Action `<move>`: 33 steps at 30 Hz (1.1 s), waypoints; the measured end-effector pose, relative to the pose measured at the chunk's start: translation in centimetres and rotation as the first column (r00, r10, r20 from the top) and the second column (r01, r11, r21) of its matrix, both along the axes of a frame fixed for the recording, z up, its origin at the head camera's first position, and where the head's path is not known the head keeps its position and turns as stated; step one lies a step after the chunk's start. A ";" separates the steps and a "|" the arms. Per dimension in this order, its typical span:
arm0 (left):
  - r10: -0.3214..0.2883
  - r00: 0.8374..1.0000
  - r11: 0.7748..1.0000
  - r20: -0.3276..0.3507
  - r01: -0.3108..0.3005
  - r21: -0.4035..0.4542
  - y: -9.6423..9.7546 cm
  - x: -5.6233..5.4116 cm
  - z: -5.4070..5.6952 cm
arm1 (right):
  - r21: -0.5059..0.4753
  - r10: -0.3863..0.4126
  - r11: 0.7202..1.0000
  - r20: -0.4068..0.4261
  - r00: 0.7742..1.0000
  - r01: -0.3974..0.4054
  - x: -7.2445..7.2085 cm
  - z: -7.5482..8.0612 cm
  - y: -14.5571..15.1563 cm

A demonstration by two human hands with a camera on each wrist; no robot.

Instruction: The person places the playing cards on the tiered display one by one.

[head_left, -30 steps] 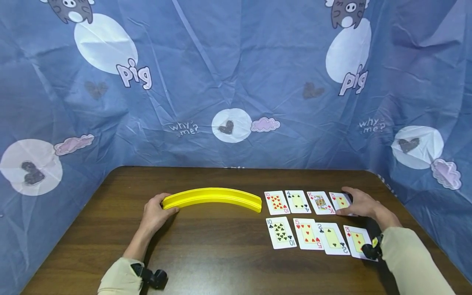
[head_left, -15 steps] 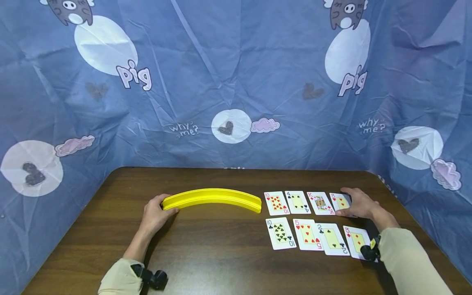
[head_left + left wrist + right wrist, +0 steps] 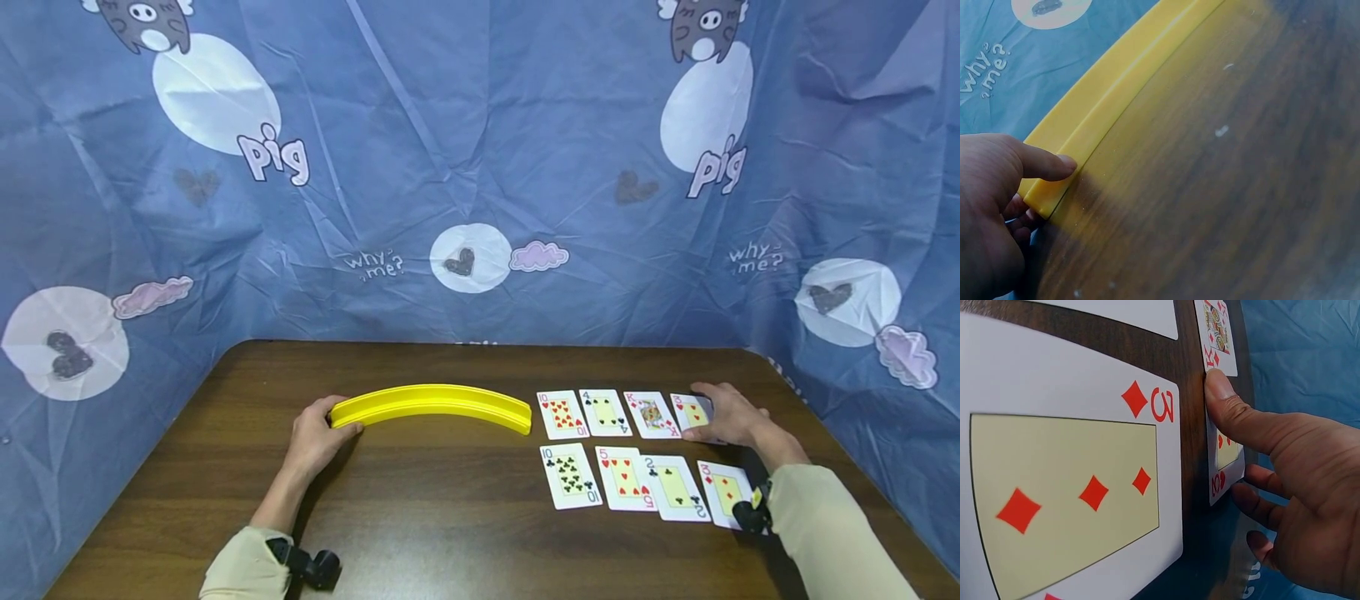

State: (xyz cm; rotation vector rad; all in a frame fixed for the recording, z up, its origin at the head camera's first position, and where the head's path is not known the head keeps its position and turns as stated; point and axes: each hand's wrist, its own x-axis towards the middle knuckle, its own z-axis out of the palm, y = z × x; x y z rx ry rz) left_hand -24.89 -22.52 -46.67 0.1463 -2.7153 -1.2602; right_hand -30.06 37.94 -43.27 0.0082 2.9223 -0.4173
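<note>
My left hand [image 3: 313,439] grips the left end of a curved yellow playing card holder [image 3: 431,399] lying on the table. In the left wrist view the thumb [image 3: 1050,164] presses on the holder's near side, the other fingers behind its end. My right hand [image 3: 737,418] is at the three of hearts [image 3: 689,408], the rightmost card of the back row. In the right wrist view its thumb [image 3: 1221,390] lies over one edge of that card, and the curled fingers [image 3: 1260,499] are at the opposite edge. Part of the card is hidden by the hand.
Left of the three of hearts lie the king of diamonds [image 3: 651,414], four of spades [image 3: 604,412] and ten of hearts [image 3: 562,414]. The front row has the ten of clubs [image 3: 571,476], five of hearts [image 3: 624,479], two of clubs [image 3: 675,487] and three of diamonds [image 3: 720,483].
</note>
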 end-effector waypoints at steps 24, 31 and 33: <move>0.008 1.000 1.000 -0.017 -0.008 -0.012 0.0 -0.1 -0.2 | 0.028 0.025 0.999 -0.126 0.992 -0.022 0.5 0.1 1.4; 0.009 1.000 1.000 -0.012 -0.009 -0.018 0.0 -0.1 -0.1 | -0.056 0.077 0.995 -0.140 0.987 -0.086 1.0 1.1 1.9; 0.010 1.000 1.000 -0.006 -0.010 -0.018 0.0 0.0 -0.1 | -0.080 0.082 0.993 -0.117 0.990 -0.092 1.1 1.5 2.0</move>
